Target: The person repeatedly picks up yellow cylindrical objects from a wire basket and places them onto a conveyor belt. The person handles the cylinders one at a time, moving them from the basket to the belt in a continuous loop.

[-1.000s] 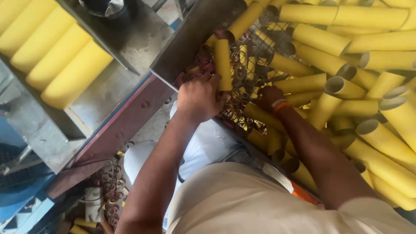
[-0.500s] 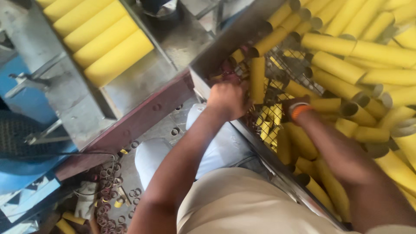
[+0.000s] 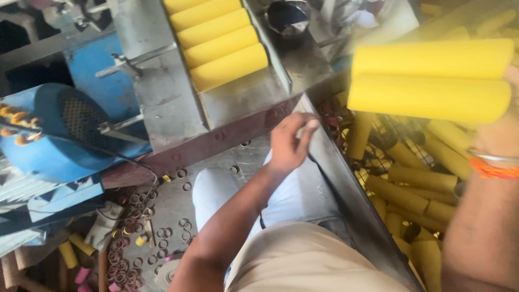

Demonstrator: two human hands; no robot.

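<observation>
Yellow cardboard tubes (image 3: 430, 81), two of them lying side by side and blurred by nearness to the camera, are raised at the upper right of the head view, clear of the bin below. Right hand (image 3: 500, 127) shows only at the frame edge behind their right ends, with an orange band on the wrist; its fingers are mostly out of sight, so the hold is judged closed on the pair but the exact finger placement cannot be told. Left hand (image 3: 289, 141) is empty, fingers loosely curled and apart, hovering just over the upper edge of the grey metal bin wall (image 3: 346, 189). Wire-mesh bin (image 3: 403, 135) to the right holds many more loose yellow tubes (image 3: 411, 176) lying at mixed angles. Ahead, a grey metal feed tray (image 3: 162, 92) carries a neat row of four yellow tubes (image 3: 219, 38) laid parallel, touching one another, with bare tray below the nearest one. Blue motor housing (image 3: 59, 135) sits at left; small cardboard rings (image 3: 130, 240) litter the floor. Judgement: the step in hand is the carry of the two tubes from bin toward tray. The next move calls for swinging them left, keeping them parallel to the row, and setting them on the bare tray just beside the nearest tube.
</observation>
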